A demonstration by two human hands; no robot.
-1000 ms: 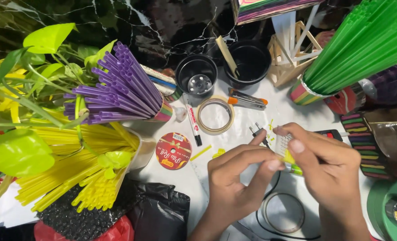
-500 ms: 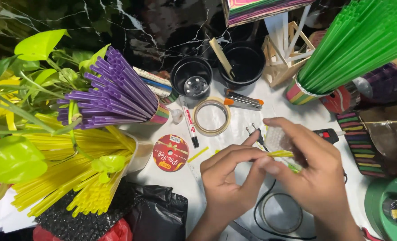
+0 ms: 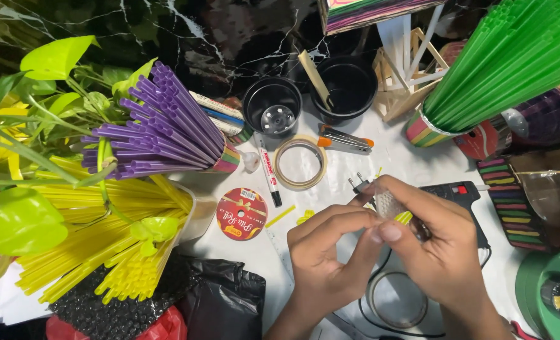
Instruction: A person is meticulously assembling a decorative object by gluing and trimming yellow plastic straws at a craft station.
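Cluttered white table [image 3: 355,157] against what looks like black marble wall [image 3: 217,31].

Both hands [image 3: 387,252] work above a bare patch of the table [image 3: 355,165] near its front edge. Tape ring [image 3: 300,162], marker [image 3: 269,173] and stapler [image 3: 346,140] lie just behind it. Purple straws [image 3: 160,129] and yellow straws [image 3: 103,233] crowd the left edge; green straws [image 3: 506,56] and a glue gun [image 3: 459,198] block the right.

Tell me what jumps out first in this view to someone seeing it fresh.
Big bundles of straws: purple straws and yellow straws at left, green straws upper right. Low in the middle, the left hand and right hand pinch a small clear piece above the white table.
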